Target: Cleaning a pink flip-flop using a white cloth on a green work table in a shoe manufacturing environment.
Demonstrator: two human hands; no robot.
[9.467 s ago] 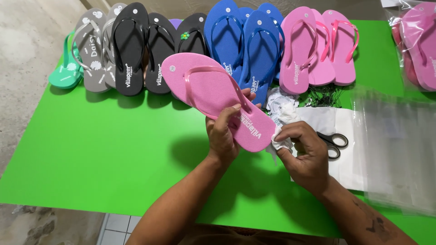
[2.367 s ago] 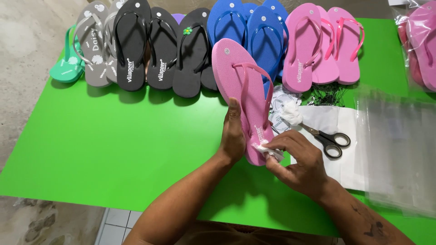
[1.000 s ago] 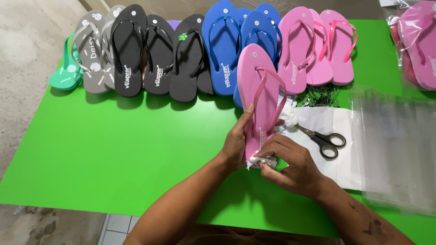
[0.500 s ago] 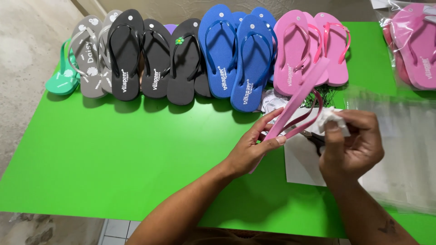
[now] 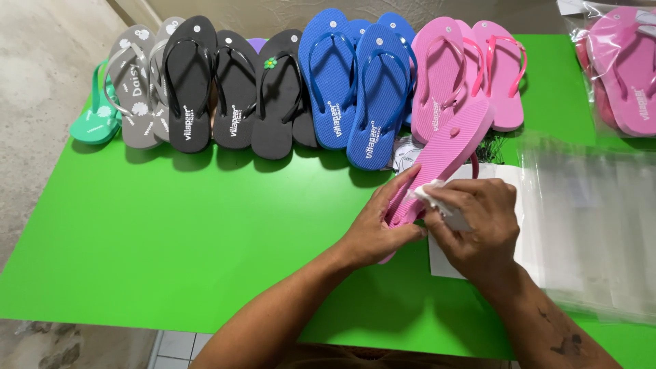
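Blue sandals (image 5: 355, 82), clear bags (image 5: 594, 225) flank pink sandal (image 5: 444, 160).

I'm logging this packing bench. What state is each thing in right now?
Pink sandal: turned sole up, tilted, held off the table.
Left hand: grip on the sandal's heel end.
Right hand: pressing a white cloth to the sole.
Blue sandals: lying strap up in the row.
Black sandals: lying strap up in the row.
Clear bags: flat stack, empty.
Bagged sandals: inside plastic.
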